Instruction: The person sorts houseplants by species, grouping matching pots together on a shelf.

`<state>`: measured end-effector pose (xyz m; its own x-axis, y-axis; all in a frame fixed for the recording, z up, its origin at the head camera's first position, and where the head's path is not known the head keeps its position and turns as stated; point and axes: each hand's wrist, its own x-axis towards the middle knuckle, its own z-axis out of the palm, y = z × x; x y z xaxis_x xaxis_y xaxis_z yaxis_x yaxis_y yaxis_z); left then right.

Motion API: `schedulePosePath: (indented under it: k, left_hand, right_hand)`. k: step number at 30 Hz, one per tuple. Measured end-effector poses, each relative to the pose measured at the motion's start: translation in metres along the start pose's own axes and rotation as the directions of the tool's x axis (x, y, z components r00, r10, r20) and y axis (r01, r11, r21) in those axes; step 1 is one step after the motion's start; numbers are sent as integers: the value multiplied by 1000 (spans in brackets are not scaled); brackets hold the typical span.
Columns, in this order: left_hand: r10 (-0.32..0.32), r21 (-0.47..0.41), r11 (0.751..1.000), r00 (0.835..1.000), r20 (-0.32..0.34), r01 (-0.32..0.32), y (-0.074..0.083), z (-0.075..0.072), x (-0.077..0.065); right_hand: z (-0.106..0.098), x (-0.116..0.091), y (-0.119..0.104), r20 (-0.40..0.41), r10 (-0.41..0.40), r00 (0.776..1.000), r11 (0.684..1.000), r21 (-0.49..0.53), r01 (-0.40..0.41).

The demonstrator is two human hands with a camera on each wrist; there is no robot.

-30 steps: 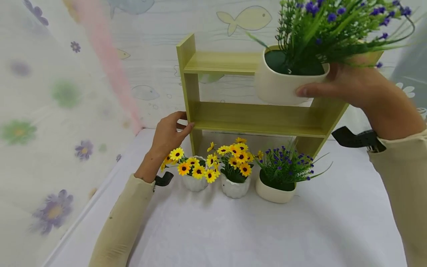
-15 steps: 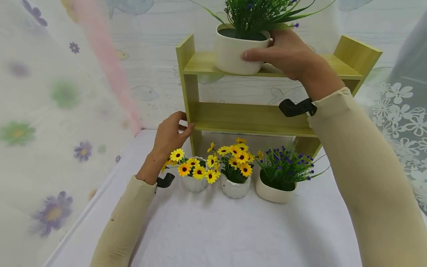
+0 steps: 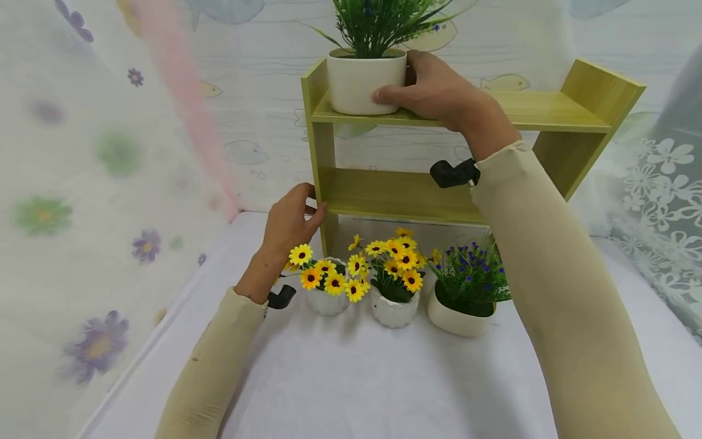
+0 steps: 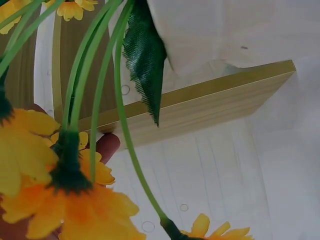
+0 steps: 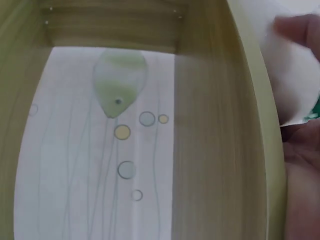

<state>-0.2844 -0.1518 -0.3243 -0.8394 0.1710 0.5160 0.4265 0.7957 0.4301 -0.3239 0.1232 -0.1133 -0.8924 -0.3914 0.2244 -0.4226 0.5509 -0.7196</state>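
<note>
My right hand point(image 3: 439, 91) grips a cream oval flowerpot point(image 3: 359, 85) with tall green grass and a few purple blooms, thumb on its front, other fingers behind. The potted plant is at the left end of the top board of a light wooden shelf point(image 3: 406, 192). In the right wrist view, part of the pot point(image 5: 295, 75) shows past the board's edge. My left hand point(image 3: 290, 222) holds the shelf's left side panel at the middle board, thumb in front; yellow flowers point(image 4: 75, 210) hide most of it in the left wrist view.
Before the shelf, on the white-covered table point(image 3: 340, 378), stand two white pots of yellow flowers, one left point(image 3: 328, 300) and one beside it point(image 3: 395, 311). To their right is a cream pot of purple flowers point(image 3: 460, 317), partly behind my right sleeve. Patterned curtains point(image 3: 99, 183) hang around.
My right hand has carried the potted plant from the upper right leftward and down to the left end of the top board. My left hand keeps its hold on the side panel.
</note>
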Motion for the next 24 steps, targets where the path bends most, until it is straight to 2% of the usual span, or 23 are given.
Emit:
schedulePosePath:
  k: [2,3,10,13,17,19,21,22,23,24]
  left_hand:
    - [6,2,1000,1000,-5,-6,1,0,0]
    - [8,3,1000,1000,-7,-8,1,-1,0]
    - [20,4,1000,1000,-13,-20,-3,1,-1]
    - [20,-2,1000,1000,-18,-20,-4,0,0]
    - [8,1,1000,1000,-19,-8,-5,-2,1]
    - [5,3,1000,1000,-18,-5,-5,-2,2]
    - [7,1,1000,1000,-23,-7,-5,-2,2]
    - [7,0,1000,1000,-25,-7,-5,-2,2]
    - [8,0,1000,1000,-30,-8,-5,-2,2]
    - [8,1,1000,999,-32,-8,-5,-2,2]
  right_hand:
    - [0,-1,-1,8,14,1000,996,-86,-13]
    - [0,-2,-1,13,11,1000,995,-96,-10]
    - [-3,-17,3,41,-9,999,996,-87,12]
    - [-9,-31,7,5,-11,1000,989,-144,12]
    - [-18,-52,16,-83,-23,996,975,-222,5]
    - [-21,-63,23,-132,-54,990,969,-246,20]
    - [-23,-73,32,-194,-145,970,962,-258,92]
    - [-23,-77,38,-234,-215,948,954,-260,152]
    - [-22,-82,45,-263,-309,914,933,-269,238]
    - [-20,-86,53,-296,-406,864,902,-280,328]
